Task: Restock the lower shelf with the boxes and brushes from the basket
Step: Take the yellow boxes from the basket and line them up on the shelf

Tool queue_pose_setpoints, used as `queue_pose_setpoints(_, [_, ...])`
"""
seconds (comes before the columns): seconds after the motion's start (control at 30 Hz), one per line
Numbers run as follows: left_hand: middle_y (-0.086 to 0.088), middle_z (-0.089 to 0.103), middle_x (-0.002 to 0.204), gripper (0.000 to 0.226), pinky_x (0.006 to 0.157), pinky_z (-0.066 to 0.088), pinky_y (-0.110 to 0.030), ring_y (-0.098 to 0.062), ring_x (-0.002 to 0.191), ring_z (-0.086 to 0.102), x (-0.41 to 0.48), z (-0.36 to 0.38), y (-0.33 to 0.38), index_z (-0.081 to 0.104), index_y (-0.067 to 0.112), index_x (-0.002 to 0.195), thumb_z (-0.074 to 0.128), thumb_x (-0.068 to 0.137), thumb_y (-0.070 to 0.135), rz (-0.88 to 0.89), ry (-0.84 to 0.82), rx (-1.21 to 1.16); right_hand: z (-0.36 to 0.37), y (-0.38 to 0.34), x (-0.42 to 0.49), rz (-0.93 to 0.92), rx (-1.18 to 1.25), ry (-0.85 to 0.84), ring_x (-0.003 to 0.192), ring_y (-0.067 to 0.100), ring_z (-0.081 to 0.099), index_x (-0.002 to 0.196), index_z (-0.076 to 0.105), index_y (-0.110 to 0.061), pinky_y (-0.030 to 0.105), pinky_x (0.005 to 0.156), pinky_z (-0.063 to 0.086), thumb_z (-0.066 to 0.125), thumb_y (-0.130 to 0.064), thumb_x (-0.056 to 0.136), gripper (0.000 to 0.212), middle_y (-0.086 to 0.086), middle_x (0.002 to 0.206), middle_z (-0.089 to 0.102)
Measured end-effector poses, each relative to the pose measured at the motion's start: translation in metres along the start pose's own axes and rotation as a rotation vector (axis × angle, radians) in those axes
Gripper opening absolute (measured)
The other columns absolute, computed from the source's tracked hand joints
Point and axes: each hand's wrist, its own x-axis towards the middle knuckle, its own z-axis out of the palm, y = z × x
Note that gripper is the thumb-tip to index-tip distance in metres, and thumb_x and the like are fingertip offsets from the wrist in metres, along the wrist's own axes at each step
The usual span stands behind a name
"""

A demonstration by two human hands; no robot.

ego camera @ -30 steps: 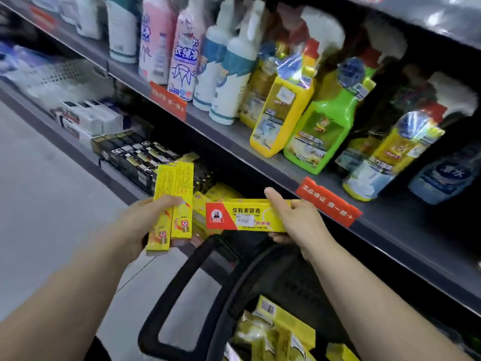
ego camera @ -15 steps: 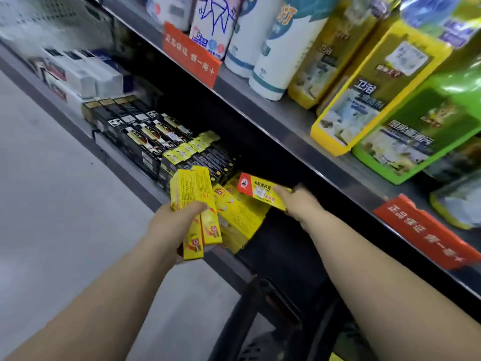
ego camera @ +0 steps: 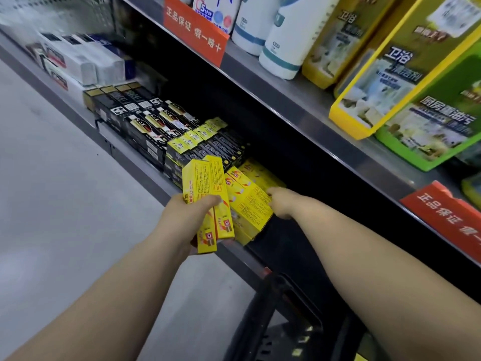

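Note:
My left hand [ego camera: 187,217] grips two narrow yellow boxes [ego camera: 208,194] upright, in front of the lower shelf [ego camera: 145,175]. My right hand [ego camera: 283,204] reaches under the upper shelf and holds the right edge of a yellow box [ego camera: 247,201] lying on top of a stack of like boxes on the lower shelf. Its fingertips are hidden behind that box. The black basket [ego camera: 283,321] stands below my right forearm at the bottom, its contents mostly out of view.
Black boxes [ego camera: 145,121] and black-and-yellow boxes [ego camera: 205,142] fill the lower shelf left of the yellow stack, with white boxes [ego camera: 83,61] further left. The upper shelf [ego camera: 312,105] carries spray bottles and orange price tags [ego camera: 195,29]. Grey floor lies at left.
I have leaned in closer to the lower shelf. My right hand has carried its yellow box from above the basket onto the yellow stack. My left hand still holds its two boxes.

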Motion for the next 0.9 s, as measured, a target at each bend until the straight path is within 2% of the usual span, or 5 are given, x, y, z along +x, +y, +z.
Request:
queue_pose_setpoints(0.3, [-0.015, 0.073, 0.076, 0.033, 0.045, 0.056, -0.037, -0.027, 0.056, 0.07, 0.002, 0.002, 0.0, 0.061, 0.007, 0.102, 0.075, 0.077, 0.022, -0.129, -0.107, -0.089, -0.021, -0.021, -0.038, -0.509, 0.198, 0.135, 0.14, 0.024, 0.025, 0.148, -0.002, -0.038, 0.039, 0.11, 0.034, 0.076, -0.008, 0.074, 0.111, 0.0, 0.157, 0.009])
queue_pose_setpoints(0.43, [-0.019, 0.073, 0.08, 0.037, 0.045, 0.055, -0.037, -0.031, 0.061, 0.07, 0.001, 0.003, 0.004, 0.063, 0.002, 0.103, 0.076, 0.073, 0.02, -0.183, -0.228, -0.074, -0.025, -0.029, -0.054, -0.712, 0.049, 0.242, 0.143, 0.02, 0.019, 0.148, 0.012, -0.033, 0.035, 0.113, 0.027, 0.083, -0.02, 0.067, 0.108, -0.006, 0.157, 0.008])
queue_pose_setpoints(0.6, [-0.019, 0.072, 0.095, 0.051, 0.037, 0.047, -0.026, -0.037, 0.076, 0.069, 0.001, 0.002, 0.004, 0.061, 0.005, 0.111, 0.073, 0.074, 0.038, -0.223, -0.323, -0.017, -0.033, -0.011, -0.048, -0.641, 0.072, 0.396, 0.1, 0.013, 0.049, 0.116, 0.047, -0.027, 0.03, 0.082, 0.045, 0.082, -0.029, 0.065, 0.062, -0.006, 0.111, 0.048])
queue_pose_setpoints(0.73, [-0.007, 0.066, 0.061, 0.037, 0.037, 0.044, -0.023, -0.019, 0.041, 0.061, 0.008, 0.002, 0.005, 0.059, 0.011, 0.093, 0.072, 0.076, 0.041, -0.157, -0.061, -0.092, -0.04, 0.022, -0.034, -0.414, 0.16, 0.346, 0.074, 0.016, 0.047, 0.084, 0.046, -0.022, 0.028, 0.056, 0.035, 0.087, -0.026, 0.059, 0.049, -0.006, 0.081, 0.049])
queue_pose_setpoints(0.9, [-0.009, 0.059, 0.071, 0.023, 0.037, 0.045, -0.024, -0.021, 0.049, 0.055, 0.011, 0.003, 0.004, 0.057, 0.012, 0.086, 0.071, 0.078, 0.028, -0.179, 0.001, -0.122, -0.04, 0.046, -0.01, -0.001, 0.464, 0.341, 0.072, 0.019, 0.055, 0.102, 0.046, -0.014, 0.03, 0.059, 0.046, 0.081, -0.032, 0.07, 0.05, 0.007, 0.095, 0.057])
